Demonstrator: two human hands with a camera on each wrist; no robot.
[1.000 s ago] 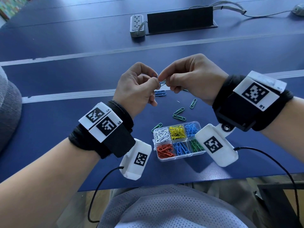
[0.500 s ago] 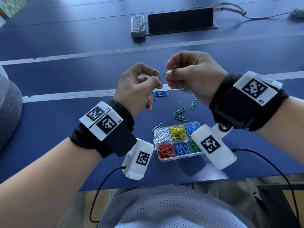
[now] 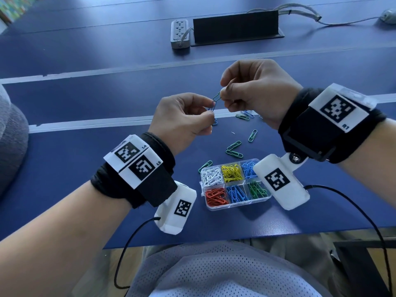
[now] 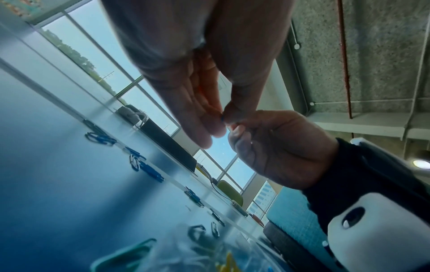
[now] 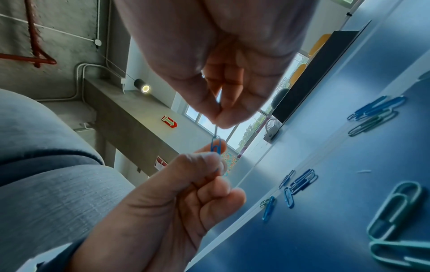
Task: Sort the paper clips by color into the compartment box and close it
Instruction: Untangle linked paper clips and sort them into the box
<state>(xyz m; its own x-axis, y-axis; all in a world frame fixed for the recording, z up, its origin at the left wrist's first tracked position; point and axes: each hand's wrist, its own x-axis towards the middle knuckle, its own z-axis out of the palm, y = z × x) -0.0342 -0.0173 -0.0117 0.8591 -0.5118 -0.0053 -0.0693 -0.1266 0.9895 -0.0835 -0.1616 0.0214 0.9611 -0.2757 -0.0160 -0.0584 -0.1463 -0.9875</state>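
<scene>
In the head view my left hand (image 3: 211, 108) pinches a blue paper clip (image 3: 212, 106) above the table. My right hand (image 3: 223, 93) pinches a green paper clip (image 3: 216, 96) that hooks into the blue one. The right wrist view shows the blue paper clip (image 5: 216, 146) hanging from the thin clip under my right hand (image 5: 221, 117), with my left hand (image 5: 218, 162) holding it from below. The clear compartment box (image 3: 240, 205) lies open near the table's front edge. It holds white, yellow, blue, red and green clips in separate compartments. My right wrist camera hides its right end.
Loose green clips (image 3: 234, 149) and one more (image 3: 252, 135) lie beyond the box, and one green clip (image 3: 205, 166) lies at its far left corner. Blue and green clips (image 3: 245, 114) lie under my right hand. A power strip (image 3: 180, 33) and black cable cover (image 3: 235, 28) sit at the back.
My right hand has risen and drawn away to the right, while my left hand stayed low. The two hooked clips now show stretched between the fingertips.
</scene>
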